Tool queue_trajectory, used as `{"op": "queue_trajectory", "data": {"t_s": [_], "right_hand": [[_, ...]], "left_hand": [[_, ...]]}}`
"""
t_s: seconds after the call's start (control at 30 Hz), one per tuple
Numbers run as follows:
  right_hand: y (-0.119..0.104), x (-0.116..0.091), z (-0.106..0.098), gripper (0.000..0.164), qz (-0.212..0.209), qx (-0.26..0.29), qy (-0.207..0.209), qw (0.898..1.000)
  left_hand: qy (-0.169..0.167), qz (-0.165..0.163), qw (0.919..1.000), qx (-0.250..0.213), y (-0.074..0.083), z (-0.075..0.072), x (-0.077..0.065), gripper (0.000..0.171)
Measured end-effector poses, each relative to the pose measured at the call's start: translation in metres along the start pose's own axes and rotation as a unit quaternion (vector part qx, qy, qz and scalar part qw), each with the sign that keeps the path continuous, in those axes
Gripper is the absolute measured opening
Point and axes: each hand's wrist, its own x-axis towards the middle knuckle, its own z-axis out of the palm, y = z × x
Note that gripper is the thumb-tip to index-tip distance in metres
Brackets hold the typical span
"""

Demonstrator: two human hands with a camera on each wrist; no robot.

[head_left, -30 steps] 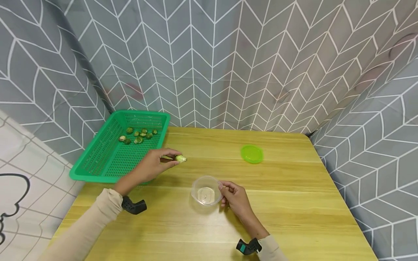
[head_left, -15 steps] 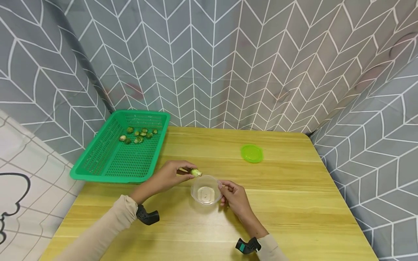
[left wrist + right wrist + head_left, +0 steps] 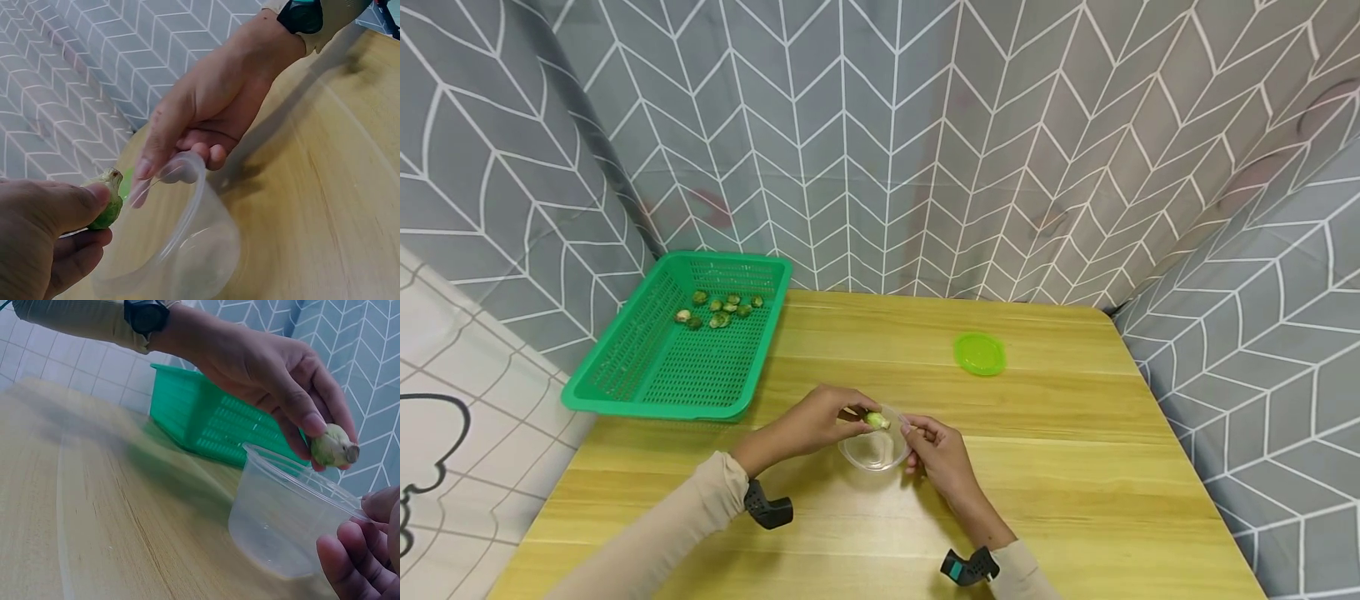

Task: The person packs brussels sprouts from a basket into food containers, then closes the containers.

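My left hand (image 3: 831,421) pinches a Brussels sprout (image 3: 877,421) between thumb and fingers, right over the mouth of a clear plastic tub (image 3: 854,457). In the right wrist view the sprout (image 3: 335,447) shows pale green with its cut stem pointing outward, just above the tub's rim (image 3: 294,478). My right hand (image 3: 942,457) grips the tub's right rim, thumb on top and fingers below. The tub stands on the wooden table, and no sprout shows inside it. Part of its far rim is hidden behind my left fingers.
A green perforated basket (image 3: 655,408) at the left back holds several Brussels sprouts (image 3: 719,319). A bright green lid (image 3: 980,354) lies on the table (image 3: 1075,467) behind and right of the tub. Patterned curtains (image 3: 880,150) border the table's back and right.
My left hand has carried the Brussels sprout from beside the basket rightward and toward me, to over the tub. My right hand has kept its grip on the rim.
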Motion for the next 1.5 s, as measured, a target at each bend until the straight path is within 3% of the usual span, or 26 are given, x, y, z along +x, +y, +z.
{"op": "queue_trajectory", "data": {"t_s": [0.2,0.47,0.87,1.13,1.5], "right_hand": [[0.0,0.0,0.001,0.029,0.002,0.002,-0.002,1.0],[0.0,-0.001,0.002,0.029,-0.007,-0.005,-0.007,1.0],[-0.001,-0.001,0.001,0.029,-0.001,0.002,-0.002,1.0],[-0.001,-0.002,0.001,0.031,0.0,0.001,0.001,1.0],[0.0,-0.001,0.0,0.029,0.002,0.001,0.005,1.0]], "left_hand": [[-0.013,0.004,0.9999,0.008,-0.001,0.012,0.006,0.029],[-0.041,0.019,0.9965,0.071,-0.003,0.024,0.012,0.027],[-0.077,0.023,0.983,0.165,0.004,0.031,0.019,0.023],[-0.099,0.026,0.9758,0.193,0.006,0.035,0.022,0.008],[-0.104,0.012,0.9667,0.233,0.009,0.039,0.023,0.007]]}}
